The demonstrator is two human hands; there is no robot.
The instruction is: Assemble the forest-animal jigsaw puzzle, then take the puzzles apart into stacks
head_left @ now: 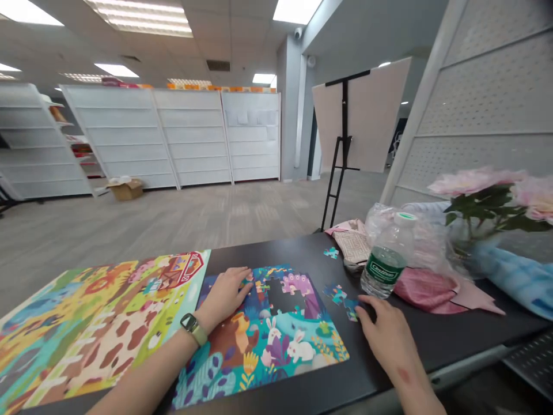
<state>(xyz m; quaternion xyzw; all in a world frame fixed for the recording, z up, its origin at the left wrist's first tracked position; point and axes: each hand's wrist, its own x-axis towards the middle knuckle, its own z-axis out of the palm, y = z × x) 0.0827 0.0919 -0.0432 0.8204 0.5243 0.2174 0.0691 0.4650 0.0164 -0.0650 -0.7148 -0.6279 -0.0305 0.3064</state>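
The puzzle (pixel 280 331) is lying on the table (pixel 345 383), its gap showing. The left hand (pixel 222 297) is resting on it, grip unclear; the right hand (pixel 386 331), thumb and forefinger apart, is hovering beside loose pieces (pixel 338 295) near the bottle (pixel 384 268).

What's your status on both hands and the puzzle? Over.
Left hand on the puzzle, upper left side. Right hand at loose pieces beside it. Puzzle incomplete, upper middle unfilled. Bottle close beyond right hand, possible bump.
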